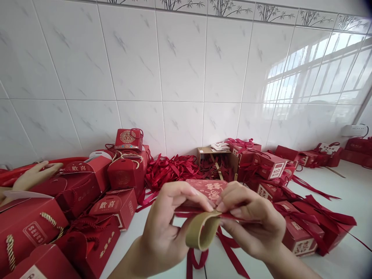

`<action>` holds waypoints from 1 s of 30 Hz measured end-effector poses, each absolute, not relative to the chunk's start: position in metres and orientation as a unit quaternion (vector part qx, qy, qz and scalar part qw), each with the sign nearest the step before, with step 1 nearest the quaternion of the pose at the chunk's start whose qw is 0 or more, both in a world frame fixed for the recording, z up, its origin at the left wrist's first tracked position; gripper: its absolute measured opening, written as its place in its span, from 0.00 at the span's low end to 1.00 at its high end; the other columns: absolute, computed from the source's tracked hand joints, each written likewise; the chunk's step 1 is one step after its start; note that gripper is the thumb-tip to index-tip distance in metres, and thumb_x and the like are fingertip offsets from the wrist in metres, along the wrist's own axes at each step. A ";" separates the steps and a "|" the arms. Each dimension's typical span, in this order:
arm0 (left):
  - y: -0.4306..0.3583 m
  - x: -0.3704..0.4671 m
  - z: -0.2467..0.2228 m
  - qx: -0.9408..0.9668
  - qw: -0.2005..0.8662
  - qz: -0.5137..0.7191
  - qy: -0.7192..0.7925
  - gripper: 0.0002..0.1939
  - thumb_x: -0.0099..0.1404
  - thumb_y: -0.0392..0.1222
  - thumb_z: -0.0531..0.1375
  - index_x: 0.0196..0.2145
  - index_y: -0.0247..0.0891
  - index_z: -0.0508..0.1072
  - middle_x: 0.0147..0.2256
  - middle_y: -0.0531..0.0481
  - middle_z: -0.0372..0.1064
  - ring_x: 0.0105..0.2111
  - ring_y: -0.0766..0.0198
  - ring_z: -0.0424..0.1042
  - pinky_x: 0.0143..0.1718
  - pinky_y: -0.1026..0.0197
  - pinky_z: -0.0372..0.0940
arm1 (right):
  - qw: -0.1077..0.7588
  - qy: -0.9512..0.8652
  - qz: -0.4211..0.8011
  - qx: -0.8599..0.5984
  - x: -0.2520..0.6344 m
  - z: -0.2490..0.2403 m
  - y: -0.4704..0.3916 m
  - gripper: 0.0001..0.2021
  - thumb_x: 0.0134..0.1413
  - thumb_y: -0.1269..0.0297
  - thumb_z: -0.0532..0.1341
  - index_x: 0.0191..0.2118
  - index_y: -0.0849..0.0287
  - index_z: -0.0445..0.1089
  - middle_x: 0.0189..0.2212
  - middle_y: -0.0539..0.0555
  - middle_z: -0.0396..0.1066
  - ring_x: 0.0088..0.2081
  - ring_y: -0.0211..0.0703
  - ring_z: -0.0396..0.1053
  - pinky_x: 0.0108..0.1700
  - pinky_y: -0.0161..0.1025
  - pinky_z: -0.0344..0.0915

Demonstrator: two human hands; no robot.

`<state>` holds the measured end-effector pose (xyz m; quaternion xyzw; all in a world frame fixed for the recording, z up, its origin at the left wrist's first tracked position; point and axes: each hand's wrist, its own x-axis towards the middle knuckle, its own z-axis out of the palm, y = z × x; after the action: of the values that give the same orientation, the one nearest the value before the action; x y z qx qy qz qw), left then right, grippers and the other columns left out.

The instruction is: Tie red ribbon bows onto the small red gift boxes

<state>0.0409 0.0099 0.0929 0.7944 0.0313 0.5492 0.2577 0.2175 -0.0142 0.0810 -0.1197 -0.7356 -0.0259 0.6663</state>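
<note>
Rises at the back as a wall of glossy white tiles with grey streaks, bears a grey bamboo-patterned border along the top and a barred window's reflection at right, and stands behind a pale tabletop and, at far right, a white rectangular power strip.

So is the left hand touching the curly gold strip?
Touching. The head view shows the left hand with its fingertips against the top of the gold strip.

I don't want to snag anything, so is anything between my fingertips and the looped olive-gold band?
Nothing visible is: your left hand and right hand pinch at the band's upper end, and the red piece with pale lettering shows beyond it.
</note>
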 end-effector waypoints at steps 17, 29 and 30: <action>0.020 0.039 0.091 0.824 0.187 0.517 0.134 0.20 0.61 0.25 0.55 0.46 0.44 0.56 0.37 0.51 0.68 0.37 0.68 0.73 0.37 0.67 0.72 | 0.578 -0.764 -0.017 -0.288 0.218 0.079 -0.007 0.05 0.54 0.75 0.58 0.34 0.58 0.65 0.30 0.53 0.68 0.31 0.39 0.67 0.27 0.34 0.67; 0.030 0.045 0.088 0.822 0.141 0.469 0.291 0.29 0.64 0.38 0.58 0.59 0.51 0.50 0.55 0.47 0.61 0.56 0.55 0.63 0.54 0.50 0.65 | 0.408 -0.739 0.052 -0.534 0.286 0.106 -0.005 0.15 0.55 0.61 0.61 0.20 0.59 0.69 0.17 0.48 0.64 0.19 0.35 0.62 0.20 0.34 0.58; 0.031 0.043 0.088 0.814 0.139 0.481 0.295 0.30 0.64 0.39 0.58 0.60 0.52 0.50 0.56 0.47 0.60 0.56 0.54 0.63 0.55 0.48 0.64 | 0.446 -0.685 0.042 -0.574 0.296 0.106 0.000 0.15 0.55 0.58 0.61 0.21 0.60 0.70 0.16 0.49 0.64 0.17 0.36 0.61 0.18 0.34 0.58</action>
<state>0.0434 0.0306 0.0885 0.8142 0.2948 0.4806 0.1390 0.2964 0.0002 0.1055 -0.5740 -0.6853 0.0425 0.4461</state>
